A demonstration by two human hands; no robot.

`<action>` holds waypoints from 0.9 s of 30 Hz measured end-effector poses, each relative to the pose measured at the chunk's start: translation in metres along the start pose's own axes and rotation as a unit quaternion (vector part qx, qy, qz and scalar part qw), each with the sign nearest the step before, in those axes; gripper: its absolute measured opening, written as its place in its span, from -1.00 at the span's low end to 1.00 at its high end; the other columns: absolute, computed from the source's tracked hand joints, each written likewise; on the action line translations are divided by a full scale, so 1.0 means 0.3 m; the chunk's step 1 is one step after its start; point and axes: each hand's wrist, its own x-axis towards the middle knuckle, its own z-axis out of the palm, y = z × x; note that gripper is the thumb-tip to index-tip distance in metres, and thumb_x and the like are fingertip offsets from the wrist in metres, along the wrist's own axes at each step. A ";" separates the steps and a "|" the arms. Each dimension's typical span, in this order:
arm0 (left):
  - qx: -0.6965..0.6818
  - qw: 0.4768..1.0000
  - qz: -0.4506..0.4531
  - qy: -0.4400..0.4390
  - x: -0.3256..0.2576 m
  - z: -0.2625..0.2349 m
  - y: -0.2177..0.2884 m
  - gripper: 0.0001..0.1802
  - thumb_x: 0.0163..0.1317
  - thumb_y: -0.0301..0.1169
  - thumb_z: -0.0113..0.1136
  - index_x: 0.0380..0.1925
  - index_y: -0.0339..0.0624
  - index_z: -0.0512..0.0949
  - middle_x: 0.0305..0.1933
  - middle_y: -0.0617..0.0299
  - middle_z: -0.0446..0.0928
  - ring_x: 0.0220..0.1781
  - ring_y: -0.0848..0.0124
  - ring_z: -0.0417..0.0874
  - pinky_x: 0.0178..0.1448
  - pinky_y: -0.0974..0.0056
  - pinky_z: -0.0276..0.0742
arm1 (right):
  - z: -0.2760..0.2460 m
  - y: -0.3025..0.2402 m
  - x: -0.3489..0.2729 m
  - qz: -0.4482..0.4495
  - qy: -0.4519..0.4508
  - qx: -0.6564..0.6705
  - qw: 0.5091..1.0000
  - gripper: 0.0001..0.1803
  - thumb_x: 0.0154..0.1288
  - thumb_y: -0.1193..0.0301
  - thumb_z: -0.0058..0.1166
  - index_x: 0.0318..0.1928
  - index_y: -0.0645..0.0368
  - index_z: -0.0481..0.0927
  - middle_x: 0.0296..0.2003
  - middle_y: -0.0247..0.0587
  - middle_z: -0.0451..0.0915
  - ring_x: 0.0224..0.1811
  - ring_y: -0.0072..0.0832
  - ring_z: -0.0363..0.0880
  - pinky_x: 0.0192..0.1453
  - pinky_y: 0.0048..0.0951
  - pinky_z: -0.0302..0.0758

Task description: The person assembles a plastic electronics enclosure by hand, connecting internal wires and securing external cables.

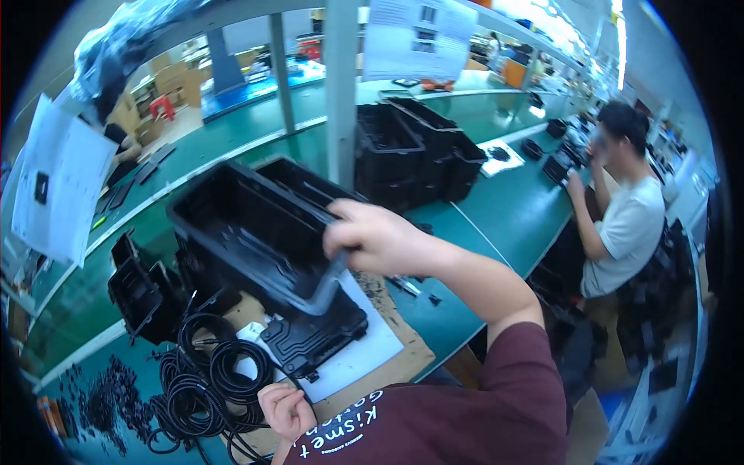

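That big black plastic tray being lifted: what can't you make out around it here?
Head view:
- Right hand fingertips: hidden behind the black plastic tray rim.
- Left hand palm: closed, contents unseen; coiled black cables beside it.
- Black housing: its upper part covered by the tray.
- Small black parts: too small to identify.

Right hand (372,236) covers part of the black tray (248,229) rim; fingertips behind the wall, grip contact not visible. Left hand (285,411) curls shut, contents can't be told; wrist lost behind the maroon sleeve. Cable coils (201,380) overlap, ends untraceable. Small black parts (105,403) too tiny to identify. Hanging sheets (58,190) blurred. Co-worker's hands (575,184) too small to read.
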 end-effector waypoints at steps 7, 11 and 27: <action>-0.020 0.998 0.055 -0.035 -0.011 0.000 0.009 -0.77 -0.21 -0.75 0.11 -0.50 -0.25 0.48 -0.43 0.11 0.42 -0.33 0.16 0.48 -0.20 0.18 0.44 | -0.209 -0.240 -0.591 0.220 0.018 -0.071 0.973 -0.77 -0.10 0.52 0.21 -0.35 -0.01 0.56 -0.27 -0.24 0.50 -0.25 -0.22 0.56 -0.25 -0.33 0.51; -0.005 0.996 0.065 -0.059 0.003 -0.004 0.020 -0.77 -0.16 -0.75 0.10 -0.46 -0.23 0.48 -0.38 0.10 0.40 -0.27 0.15 0.47 -0.17 0.16 0.45 | -0.255 -0.193 -0.790 0.345 0.065 -0.185 0.918 -0.82 -0.07 0.53 0.19 -0.38 0.06 0.56 -0.37 -0.20 0.49 -0.30 -0.18 0.56 -0.25 -0.30 0.51; 0.115 0.993 0.020 -0.009 0.017 0.016 0.103 -0.74 -0.06 -0.79 0.01 -0.37 -0.25 0.44 -0.29 0.09 0.37 -0.18 0.16 0.44 -0.02 0.15 0.38 | -0.221 0.293 -0.911 0.312 0.021 -0.313 0.897 -0.77 -0.04 0.40 0.31 -0.30 -0.01 0.59 -0.13 -0.09 0.51 -0.31 -0.18 0.62 -0.26 -0.26 0.58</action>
